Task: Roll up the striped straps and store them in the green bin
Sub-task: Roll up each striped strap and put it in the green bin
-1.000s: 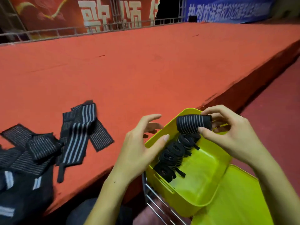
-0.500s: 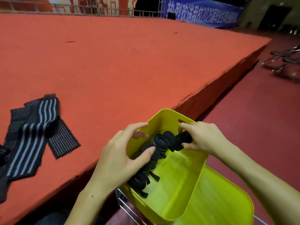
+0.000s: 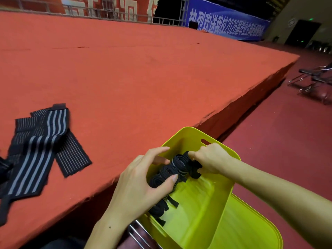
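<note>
Head view shows the right hand (image 3: 212, 159) gripping a soft, light, black rolled strap (image 3: 193, 163) low in the frame inside the yellow-green plastic bin (image 3: 222, 196), left hand (image 3: 142, 186) open; best squeezed round its sides.

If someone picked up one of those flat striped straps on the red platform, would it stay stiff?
Probably not: the flat straps lie limp and overlapping, so one would likely droop. Being thin fabric, they probably weigh little.
</note>
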{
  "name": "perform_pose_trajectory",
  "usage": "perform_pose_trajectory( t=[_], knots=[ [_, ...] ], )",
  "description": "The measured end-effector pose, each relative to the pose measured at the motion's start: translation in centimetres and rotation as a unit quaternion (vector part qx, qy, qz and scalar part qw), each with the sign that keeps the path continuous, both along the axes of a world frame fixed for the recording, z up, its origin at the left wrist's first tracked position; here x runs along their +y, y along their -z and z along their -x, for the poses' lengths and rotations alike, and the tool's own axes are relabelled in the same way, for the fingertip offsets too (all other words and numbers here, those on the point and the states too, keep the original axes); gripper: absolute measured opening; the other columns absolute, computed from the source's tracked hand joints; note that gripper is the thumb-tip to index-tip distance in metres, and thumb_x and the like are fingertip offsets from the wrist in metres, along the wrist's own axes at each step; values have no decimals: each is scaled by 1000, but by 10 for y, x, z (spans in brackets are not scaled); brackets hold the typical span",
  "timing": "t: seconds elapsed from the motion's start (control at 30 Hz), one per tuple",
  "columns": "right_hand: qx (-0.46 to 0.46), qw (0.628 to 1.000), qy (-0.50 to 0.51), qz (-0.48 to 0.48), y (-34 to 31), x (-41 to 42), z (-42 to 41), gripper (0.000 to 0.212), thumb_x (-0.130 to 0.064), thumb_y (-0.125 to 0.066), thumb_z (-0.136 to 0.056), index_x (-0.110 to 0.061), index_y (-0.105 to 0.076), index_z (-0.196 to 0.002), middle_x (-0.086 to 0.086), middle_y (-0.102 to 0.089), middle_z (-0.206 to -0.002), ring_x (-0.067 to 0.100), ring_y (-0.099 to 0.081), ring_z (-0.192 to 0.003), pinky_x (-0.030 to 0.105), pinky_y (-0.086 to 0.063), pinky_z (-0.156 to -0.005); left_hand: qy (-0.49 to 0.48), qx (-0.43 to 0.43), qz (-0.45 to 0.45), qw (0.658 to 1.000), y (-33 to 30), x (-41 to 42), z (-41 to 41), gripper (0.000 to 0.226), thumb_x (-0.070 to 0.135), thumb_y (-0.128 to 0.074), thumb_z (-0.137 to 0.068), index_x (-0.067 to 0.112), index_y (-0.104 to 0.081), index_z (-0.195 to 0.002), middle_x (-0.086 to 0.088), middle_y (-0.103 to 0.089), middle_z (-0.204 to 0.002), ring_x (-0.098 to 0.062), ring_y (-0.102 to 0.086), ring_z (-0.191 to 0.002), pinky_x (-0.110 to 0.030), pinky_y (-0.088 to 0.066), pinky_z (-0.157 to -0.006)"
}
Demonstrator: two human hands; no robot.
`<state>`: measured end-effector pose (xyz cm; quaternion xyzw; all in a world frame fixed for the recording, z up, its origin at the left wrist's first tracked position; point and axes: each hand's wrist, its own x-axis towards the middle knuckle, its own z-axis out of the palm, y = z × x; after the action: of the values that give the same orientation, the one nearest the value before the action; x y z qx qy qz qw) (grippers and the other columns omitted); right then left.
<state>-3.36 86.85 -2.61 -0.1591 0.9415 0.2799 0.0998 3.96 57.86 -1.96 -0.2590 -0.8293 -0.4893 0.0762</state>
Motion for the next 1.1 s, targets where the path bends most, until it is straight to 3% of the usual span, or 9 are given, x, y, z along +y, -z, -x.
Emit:
perform_pose_trajectory(
  t=[0.27, 0.43, 0.53, 0.57, 0.7, 0.83, 1.0, 1.1],
  knots=[
    [1, 1000, -2, -31, 19, -3, 14, 46, -38, -69, -102, -18, -50, -139, 9, -76, -110, 36, -75, -100, 40, -51, -64, -13, 22, -8, 1000, -5, -8, -7, 58, 49, -79, -90, 48, -56, -143, 25, -71, -121, -7, -65, -123, -38, -53, -100],
    [-14, 999, 12, -42, 21, -9, 19, 52, -35, -72, -100, -8, -44, -134, 11, -75, -110, 36, -76, -96, 39, -40, -53, -26, 27, -10, 999, -11, -15, -8, 59, 50, -80, -90, 49, -56, -144, 25, -71, -121, -7, -66, -124, -36, -53, -99],
    [1, 998, 1, -62, 17, -11, 18, 37, -19, -61, -107, -3, -43, -135, 10, -75, -109, 35, -76, -95, 38, -41, -54, -28, 25, -14, 999, -14, -20, -11, 60, 50, -83, -92, 49, -55, -145, 24, -71, -122, -7, -66, -124, -39, -54, -99],
    [6, 998, -2, -64, 16, -10, 17, 38, -21, -60, -107, -3, -42, -134, 9, -75, -108, 35, -76, -94, 38, -42, -55, -28, 25, -15, 999, -14, -22, -12, 59, 50, -82, -92, 49, -55, -145, 24, -71, -123, -9, -66, -124, -41, -55, -98],
    [14, 998, -3, -54, 12, -8, 11, 77, -65, -73, -90, -8, -41, -129, 8, -75, -102, 32, -77, -90, 35, -39, -52, -35, 27, -16, 999, -14, -31, -12, 58, 51, -77, -91, 50, -55, -144, 23, -70, -125, -11, -67, -123, -42, -58, -97],
    [30, 998, 6, -47, 14, -3, 5, 76, -68, -73, -89, -9, -42, -127, 7, -76, -102, 33, -76, -90, 38, -48, -62, -41, 25, -14, 999, -14, -37, -13, 58, 50, -78, -91, 49, -55, -144, 23, -71, -125, -11, -67, -124, -42, -57, -99],
    [43, 998, 26, -33, 4, -2, -3, 72, -68, -70, -91, -11, -42, -126, 6, -75, -104, 34, -75, -93, 39, -45, -60, -44, 24, -10, 999, -14, -41, -15, 59, 54, -76, -90, 51, -54, -145, 25, -70, -125, -12, -67, -122, -44, -58, -96],
    [77, 996, 41, 32, -15, -2, -11, 69, -74, -60, -93, -18, -42, -129, 0, -74, -106, 31, -75, -97, 37, -54, -68, -49, 24, -10, 998, -15, -44, -15, 58, 55, -75, -90, 52, -54, -144, 25, -71, -125, -12, -68, -121, -43, -57, -97]
  ],
)
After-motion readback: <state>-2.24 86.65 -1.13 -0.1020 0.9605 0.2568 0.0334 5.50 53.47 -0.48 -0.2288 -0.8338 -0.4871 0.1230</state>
